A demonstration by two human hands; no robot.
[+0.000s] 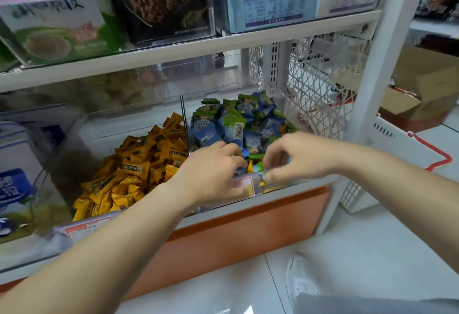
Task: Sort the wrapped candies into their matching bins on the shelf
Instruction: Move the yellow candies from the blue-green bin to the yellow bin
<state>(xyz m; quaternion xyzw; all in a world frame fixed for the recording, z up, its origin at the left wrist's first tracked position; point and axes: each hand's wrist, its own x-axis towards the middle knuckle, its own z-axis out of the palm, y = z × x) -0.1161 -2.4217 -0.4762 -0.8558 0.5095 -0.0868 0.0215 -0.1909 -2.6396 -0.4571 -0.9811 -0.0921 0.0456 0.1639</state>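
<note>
Head view: at the front of the blue-green bin (279, 101), the right hand (298, 157) pinched a green candy (259, 165); the left hand (213, 172) had its fingers curled into the pile, its grip hidden. Stirring might bury the stray yellow candy (250, 166) between them.

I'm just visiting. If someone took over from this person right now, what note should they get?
Left hand: fingers curled into the right bin; what it holds is hidden.
Right hand: seems to pinch a green candy at that bin's front; blurred.
Left bin holds yellow candies; the right bin holds blue and green candies.
Left to do: a stray yellow candy lies between the hands; it belongs in the left bin.
</note>
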